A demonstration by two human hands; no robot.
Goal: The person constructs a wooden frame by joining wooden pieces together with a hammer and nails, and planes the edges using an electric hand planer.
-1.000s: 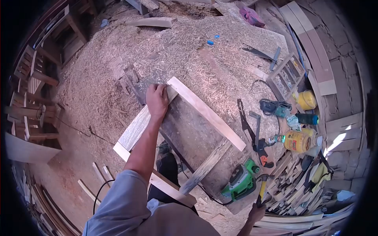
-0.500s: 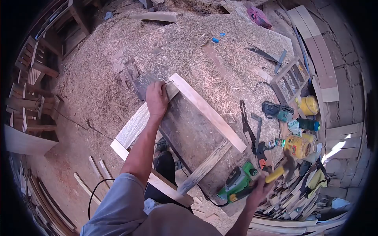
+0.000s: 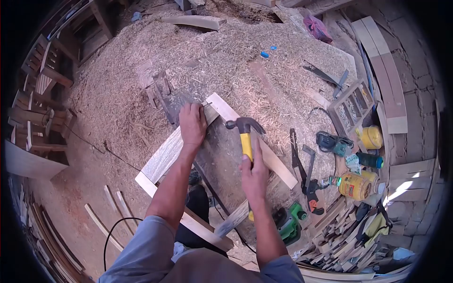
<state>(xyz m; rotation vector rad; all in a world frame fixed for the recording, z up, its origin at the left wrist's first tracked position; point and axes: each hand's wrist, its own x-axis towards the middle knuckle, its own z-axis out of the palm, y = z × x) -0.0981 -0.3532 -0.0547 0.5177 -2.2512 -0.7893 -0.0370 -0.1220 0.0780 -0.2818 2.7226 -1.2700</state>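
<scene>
My right hand [image 3: 254, 175] grips the yellow handle of a claw hammer [image 3: 244, 134], whose dark head is raised over the wooden frame [image 3: 276, 165]. My left hand [image 3: 192, 123] is closed at the frame's top corner, its fingers pinching a thin dark nail [image 3: 206, 104] whose end meets the pale outer rail. Beneath that hand runs a wide, rough-grained board [image 3: 163, 153] of the frame. The frame lies across a dark, dusty workbench [image 3: 219, 151]. Partly hidden behind my right forearm is a green power planer [image 3: 290, 224].
A hand saw [image 3: 297, 158] and a metal square [image 3: 309, 162] lie right of the frame. Beyond them are a corded power tool [image 3: 335, 143] and yellow jars [image 3: 354, 186]. Offcuts [image 3: 335, 236] pile up at lower right. Wood shavings [image 3: 217, 56] cover the ground ahead.
My right hand has brought the hammer from beside the planer, up and left to above the frame. The left hand keeps its pinch on the nail at the corner.
</scene>
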